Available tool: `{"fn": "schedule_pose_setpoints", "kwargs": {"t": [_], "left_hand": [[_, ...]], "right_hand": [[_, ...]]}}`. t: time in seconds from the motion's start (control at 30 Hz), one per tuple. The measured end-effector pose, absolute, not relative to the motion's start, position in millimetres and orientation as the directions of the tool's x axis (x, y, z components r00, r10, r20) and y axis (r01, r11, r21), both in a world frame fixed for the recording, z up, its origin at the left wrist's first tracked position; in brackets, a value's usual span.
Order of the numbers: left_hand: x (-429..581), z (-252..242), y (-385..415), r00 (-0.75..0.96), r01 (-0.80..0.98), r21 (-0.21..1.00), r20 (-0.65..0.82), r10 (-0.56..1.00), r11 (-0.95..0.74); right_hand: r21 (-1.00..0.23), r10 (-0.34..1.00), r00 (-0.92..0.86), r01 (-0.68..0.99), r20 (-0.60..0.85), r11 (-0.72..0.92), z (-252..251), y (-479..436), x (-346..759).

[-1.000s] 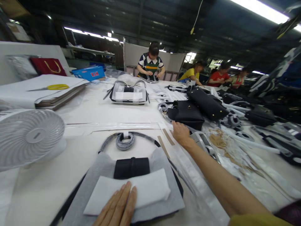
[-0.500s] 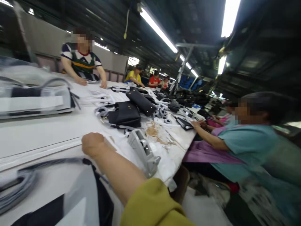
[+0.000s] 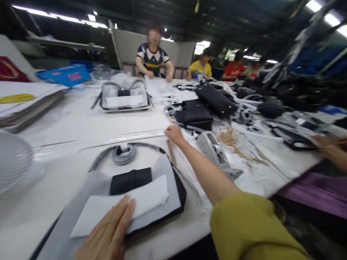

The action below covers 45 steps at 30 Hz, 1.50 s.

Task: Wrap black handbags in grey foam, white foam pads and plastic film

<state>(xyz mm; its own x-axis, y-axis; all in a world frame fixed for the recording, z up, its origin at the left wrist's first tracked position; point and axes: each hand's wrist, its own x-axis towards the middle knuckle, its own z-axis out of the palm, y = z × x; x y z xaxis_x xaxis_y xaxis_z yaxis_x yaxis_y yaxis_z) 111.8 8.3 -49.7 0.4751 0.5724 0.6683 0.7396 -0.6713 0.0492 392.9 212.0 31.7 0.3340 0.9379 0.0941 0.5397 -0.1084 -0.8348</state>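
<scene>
A black handbag (image 3: 180, 193) lies in front of me, partly covered by pale tissue paper (image 3: 169, 173) and a folded white sheet (image 3: 151, 195). My left hand (image 3: 111, 229) rests on the white sheet with its fingers stretched out. Beyond the bag's far right corner, my right hand (image 3: 174, 134) is closed low over the table; what its fingers hold, if anything, is hidden. A narrow brown strip (image 3: 171, 151) runs just below that hand. The bag's handle carries a grey-wrapped coil (image 3: 124, 154). Right of my forearm stands a grey tape dispenser (image 3: 214, 150).
Another wrapped bag (image 3: 124, 99) lies farther back. Black bags (image 3: 196, 113) and wrapped straps are heaped right of centre. Clear plastic (image 3: 13, 162) bulges at the left, near a stack of boards (image 3: 35, 108). Co-workers stand across the table; a co-worker's arm (image 3: 330, 146) reaches in from the right.
My view has swung left, bringing the nearer handbag fully into sight. My left hand now shows on the white sheet. The right hand stays closed beyond the bag.
</scene>
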Motion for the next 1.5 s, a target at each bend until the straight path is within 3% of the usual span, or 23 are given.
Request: {"fn": "schedule_pose_setpoints", "kwargs": {"t": [0.07, 0.17, 0.3, 0.4, 0.47, 0.63, 0.87, 0.97, 1.1, 1.2, 1.3, 1.5], "left_hand": [[109.1, -44.3, -4.0, 0.480, 0.780, -0.023, 0.664, 0.573, -0.626], [113.2, -33.3, -1.8, 0.473, 0.790, -0.030, 0.666, 0.577, -0.613], [105.0, -20.8, 1.8, 0.422, 0.801, 0.066, 0.642, 0.640, -0.595], [89.4, -13.8, 1.9, 0.343, 0.810, 0.175, 0.632, 0.695, -0.559], [79.4, -8.3, 3.3, 0.282, 0.809, 0.262, 0.613, 0.738, -0.526], [65.8, 7.1, 9.0, 0.155, 0.790, 0.446, 0.520, 0.840, -0.422], [56.8, 19.1, 14.6, 0.036, 0.744, 0.595, 0.420, 0.907, -0.305], [52.3, 22.7, 16.8, -0.012, 0.722, 0.640, 0.391, 0.920, -0.263], [50.5, 25.9, 17.0, -0.044, 0.686, 0.689, 0.361, 0.932, -0.235], [51.5, 25.4, 16.7, -0.049, 0.673, 0.703, 0.355, 0.934, -0.232], [52.4, 24.1, 16.4, -0.056, 0.676, 0.702, 0.353, 0.934, -0.225], [54.5, 26.1, 14.6, -0.059, 0.690, 0.693, 0.341, 0.938, -0.209]], "right_hand": [[-0.922, 0.942, 0.336, 0.370, 0.017, -0.116, 26.3, 222.7, 409.2], [-0.986, 0.938, 0.344, 0.142, -0.037, -0.090, 38.1, 224.5, 434.4], [-0.993, 0.939, 0.342, -0.114, -0.035, 0.005, 76.1, 201.6, 458.0], [-0.919, 0.939, 0.341, -0.384, -0.046, 0.094, 105.0, 175.1, 466.0], [-0.886, 0.936, 0.349, -0.447, -0.045, 0.124, 122.6, 152.2, 468.3], [-0.915, 0.933, 0.356, -0.389, -0.043, 0.107, 161.5, 74.1, 464.9], [-0.948, 0.911, 0.388, -0.318, -0.138, -0.008, 193.8, -22.5, 437.2], [-0.987, 0.914, 0.388, -0.149, -0.117, -0.063, 170.2, -28.1, 417.2], [-0.988, 0.894, 0.449, 0.139, -0.003, -0.073, 95.3, 5.3, 381.2], [-0.943, 0.893, 0.449, 0.282, -0.033, -0.177, 41.4, 45.1, 353.6], [-0.921, 0.916, 0.375, 0.290, -0.141, -0.261, 16.7, 77.5, 340.8], [-0.915, 0.948, 0.128, 0.252, -0.292, -0.315, 27.2, 84.4, 369.9]]}}
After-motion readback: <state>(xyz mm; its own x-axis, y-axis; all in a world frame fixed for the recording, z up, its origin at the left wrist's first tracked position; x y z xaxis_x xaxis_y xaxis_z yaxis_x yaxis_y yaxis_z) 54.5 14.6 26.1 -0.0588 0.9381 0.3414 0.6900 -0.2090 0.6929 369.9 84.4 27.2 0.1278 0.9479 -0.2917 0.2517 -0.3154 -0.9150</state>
